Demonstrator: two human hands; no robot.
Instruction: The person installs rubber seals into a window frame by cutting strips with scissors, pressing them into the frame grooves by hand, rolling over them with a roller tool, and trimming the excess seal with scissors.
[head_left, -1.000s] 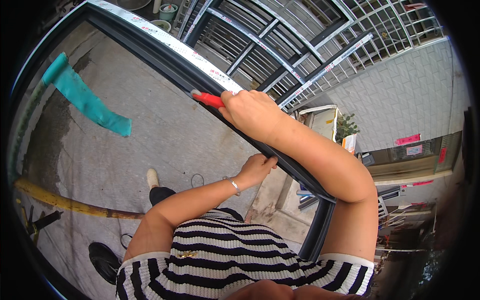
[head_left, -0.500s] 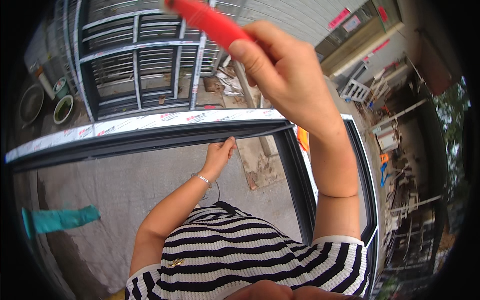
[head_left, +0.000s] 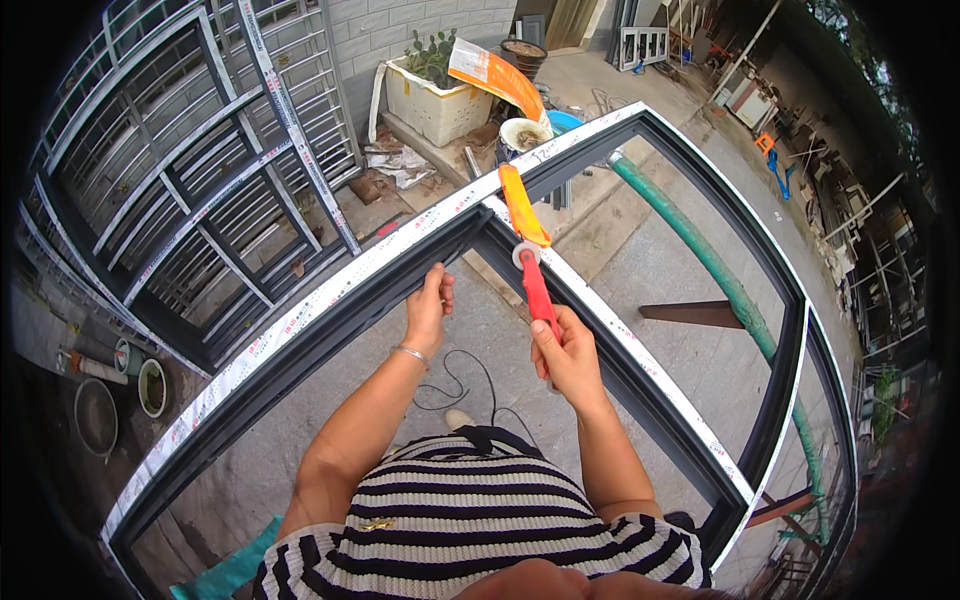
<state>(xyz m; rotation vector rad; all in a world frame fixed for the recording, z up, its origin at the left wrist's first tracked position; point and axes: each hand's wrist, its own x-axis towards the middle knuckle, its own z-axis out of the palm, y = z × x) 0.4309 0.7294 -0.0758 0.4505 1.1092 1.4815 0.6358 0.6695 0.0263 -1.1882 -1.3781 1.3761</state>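
Observation:
A large dark window frame [head_left: 350,300] with white printed film on its upper face stretches across in front of me. My right hand [head_left: 568,360] is closed around a red-handled roller [head_left: 538,290]. Its round pale wheel points away from me, close to the frame's inner corner. Just beyond the wheel, a long orange-yellow object [head_left: 520,205] lies over the frame. My left hand [head_left: 430,310] has its fingers curled together at the inner edge of the long frame bar, left of that corner. What they pinch is too small to make out. Thin black cord [head_left: 470,360] loops below on the ground.
Dark frames and metal grilles [head_left: 220,170] stand at the far left. A white planter with cactus [head_left: 430,95] and an orange-white sack [head_left: 500,80] are beyond the frame. A green hose-like tube [head_left: 700,250] runs beneath its right part. Basins [head_left: 97,415] sit at the left.
My right hand has come down from high up, bringing the roller to the frame corner. My left hand remains at the inner edge. The view has turned, showing more of the right side.

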